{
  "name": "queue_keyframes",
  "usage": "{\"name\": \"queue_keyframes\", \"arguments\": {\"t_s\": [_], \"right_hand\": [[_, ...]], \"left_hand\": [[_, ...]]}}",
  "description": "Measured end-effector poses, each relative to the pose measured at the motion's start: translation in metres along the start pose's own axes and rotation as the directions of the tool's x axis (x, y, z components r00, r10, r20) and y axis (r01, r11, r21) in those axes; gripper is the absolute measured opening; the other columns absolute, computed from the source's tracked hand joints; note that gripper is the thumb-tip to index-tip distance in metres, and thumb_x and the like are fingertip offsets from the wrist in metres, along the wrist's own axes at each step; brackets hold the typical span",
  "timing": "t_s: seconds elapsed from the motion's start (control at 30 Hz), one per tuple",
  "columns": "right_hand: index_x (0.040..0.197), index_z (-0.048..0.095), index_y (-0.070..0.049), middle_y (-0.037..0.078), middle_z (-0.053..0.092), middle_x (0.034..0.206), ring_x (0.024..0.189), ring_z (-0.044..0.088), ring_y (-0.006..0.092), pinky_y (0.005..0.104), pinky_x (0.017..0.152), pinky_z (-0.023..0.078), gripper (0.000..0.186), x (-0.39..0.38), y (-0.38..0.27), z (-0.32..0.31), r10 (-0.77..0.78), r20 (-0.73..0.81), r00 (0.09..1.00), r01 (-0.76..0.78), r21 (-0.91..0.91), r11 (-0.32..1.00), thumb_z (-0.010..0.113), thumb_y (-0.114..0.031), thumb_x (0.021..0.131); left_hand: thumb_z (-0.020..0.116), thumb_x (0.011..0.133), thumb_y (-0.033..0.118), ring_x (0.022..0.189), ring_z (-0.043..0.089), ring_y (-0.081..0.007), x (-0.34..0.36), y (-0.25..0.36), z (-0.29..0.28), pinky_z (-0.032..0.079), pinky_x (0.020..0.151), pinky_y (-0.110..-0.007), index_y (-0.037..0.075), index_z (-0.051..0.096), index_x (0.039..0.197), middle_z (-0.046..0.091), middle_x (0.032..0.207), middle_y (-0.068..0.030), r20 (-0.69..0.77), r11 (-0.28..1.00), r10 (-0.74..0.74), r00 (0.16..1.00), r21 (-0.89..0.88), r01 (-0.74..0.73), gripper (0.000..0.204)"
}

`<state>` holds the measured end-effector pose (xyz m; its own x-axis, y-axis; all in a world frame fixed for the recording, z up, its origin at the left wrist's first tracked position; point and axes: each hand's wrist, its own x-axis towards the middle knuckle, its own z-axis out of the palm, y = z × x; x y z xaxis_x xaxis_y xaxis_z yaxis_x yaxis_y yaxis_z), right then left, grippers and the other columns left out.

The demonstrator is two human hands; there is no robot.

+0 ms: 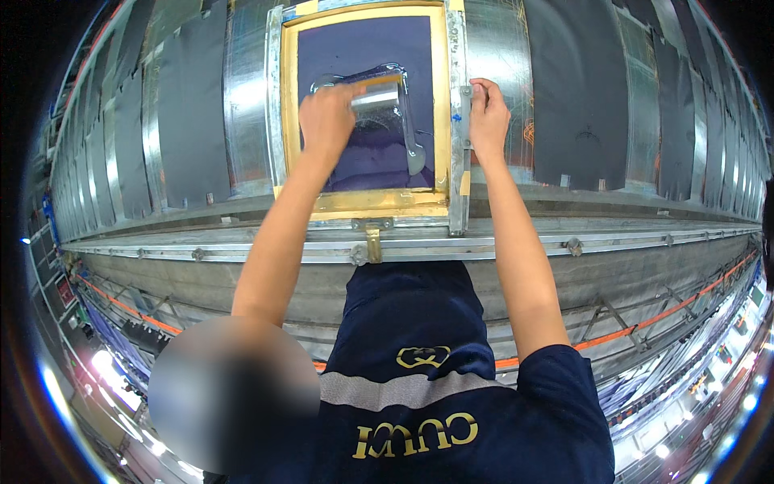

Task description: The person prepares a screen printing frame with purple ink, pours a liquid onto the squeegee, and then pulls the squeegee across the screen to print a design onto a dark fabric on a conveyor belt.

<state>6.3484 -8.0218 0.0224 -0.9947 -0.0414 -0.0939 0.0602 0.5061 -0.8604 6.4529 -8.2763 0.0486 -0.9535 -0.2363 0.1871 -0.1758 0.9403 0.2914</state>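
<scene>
My left hand [326,121] is closed round one end of a squeegee [377,98] with a metal body and a yellowish edge. The squeegee rests on the dark purple mesh of a printing screen [363,44]. Glossy, clear-looking ink [415,153] lies in a ridge along its far side and down its right end. My right hand [488,117] has its fingers curled at a small bracket on the right rail of the screen frame [458,173]. Yellow tape lines the inside of this metal frame. My left fingertips are partly hidden behind the squeegee.
Dark fabric panels [580,97] lie on the long shiny table to both sides of the frame. A metal rail [516,248] with several knobs runs along the near edge, and a brass-coloured catch [373,244] sits at it below the frame. Orange piping [637,329] runs lower down.
</scene>
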Motion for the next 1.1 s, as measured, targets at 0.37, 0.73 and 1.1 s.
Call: {"name": "queue_keyframes", "arguments": {"t_s": [0.37,0.73,1.1], "right_hand": [[0.114,0.069,-0.007,0.02,0.069,0.083,0.073,0.066,0.036,0.0449,0.073,0.05,0.022,0.003,-0.005,0.0,-0.046,-0.034,0.998,0.045,-0.007,0.999,0.054,-0.022,0.107],[0.115,0.069,-0.006,0.021,0.074,0.097,0.089,0.071,0.0383,0.0444,0.082,0.053,0.024,0.01,0.028,0.004,-0.084,-0.035,0.996,0.084,0.002,0.996,0.057,-0.025,0.106],[0.117,0.07,-0.007,0.015,0.073,0.091,0.08,0.066,0.0228,0.0371,0.078,0.052,0.023,-0.026,-0.086,0.063,-0.208,-0.064,0.976,0.207,-0.02,0.978,0.057,-0.023,0.107]], "left_hand": [[0.071,0.076,-0.002,0.095,0.073,-0.0235,-0.029,-0.005,0.002,0.052,0.077,-0.039,0.021,0.083,0.099,0.08,0.103,-0.0009,-0.125,0.992,-0.025,0.992,-0.127,0.009,0.035],[0.065,0.076,-0.007,0.093,0.072,-0.0201,-0.085,0.019,0.005,0.05,0.072,-0.038,0.024,0.081,0.099,0.079,0.111,0.002,-0.07,0.994,0.098,0.993,-0.034,-0.101,0.041],[0.07,0.072,-0.001,0.127,0.063,-0.0198,-0.178,-0.049,-0.079,0.048,0.094,-0.038,0.018,0.072,0.129,0.069,0.139,0.0004,0.037,0.979,0.086,0.996,-0.189,-0.078,0.06]]}}
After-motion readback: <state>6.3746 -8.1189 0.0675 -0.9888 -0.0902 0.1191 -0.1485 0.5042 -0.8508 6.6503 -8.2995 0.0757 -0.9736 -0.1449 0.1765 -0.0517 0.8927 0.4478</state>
